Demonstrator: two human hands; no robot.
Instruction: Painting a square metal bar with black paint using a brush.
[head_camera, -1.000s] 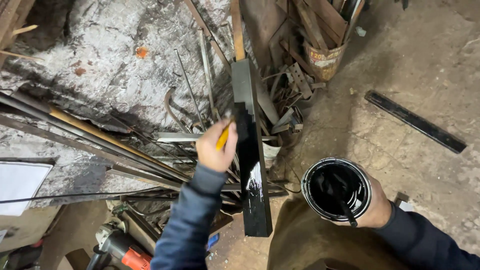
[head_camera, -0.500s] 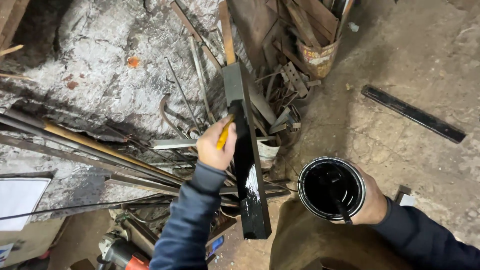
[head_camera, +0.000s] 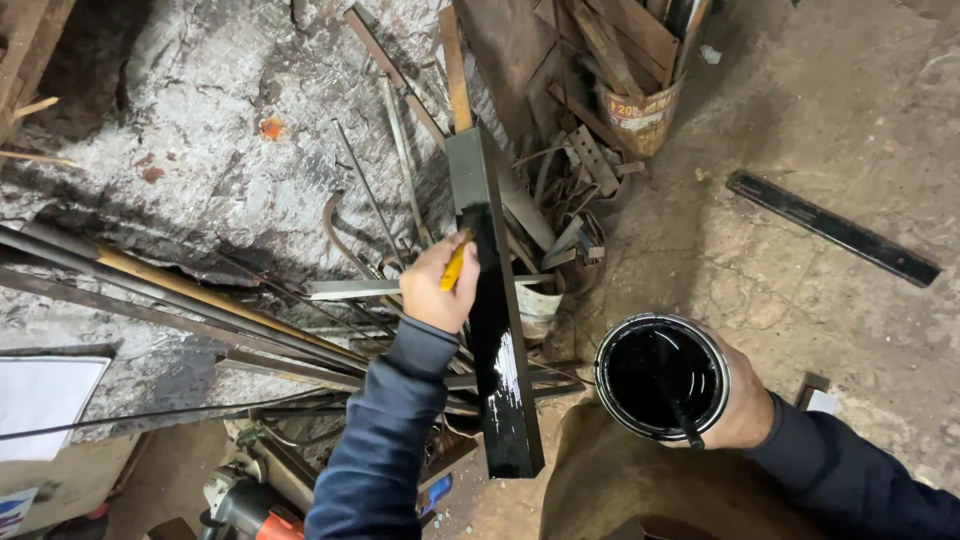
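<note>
up the black metal bar (head_camera: 497, 330) went the left hand (head_camera: 440, 285), clenching a yellow-handled brush (head_camera: 458, 258); right hand (head_camera: 745, 405) grasps the paint can (head_camera: 661, 377).

Dusty grey concrete floor (head_camera: 800, 130). Lying directly on it: one long flat black-painted metal bar (head_camera: 832, 227) at right; a heap of rusty scrap metal rods and strips (head_camera: 400, 200) at centre-left.

The beam (head_camera: 495, 330) runs up the middle, its far end among scrap rods (head_camera: 380, 200). The left hand (head_camera: 440, 285), just left of the beam, holds a brush (head_camera: 462, 248) on it. The right hand (head_camera: 745, 400) holds a can (head_camera: 662, 377) right of the beam. A bar (head_camera: 832, 227) lies on the floor beyond the can.
</note>
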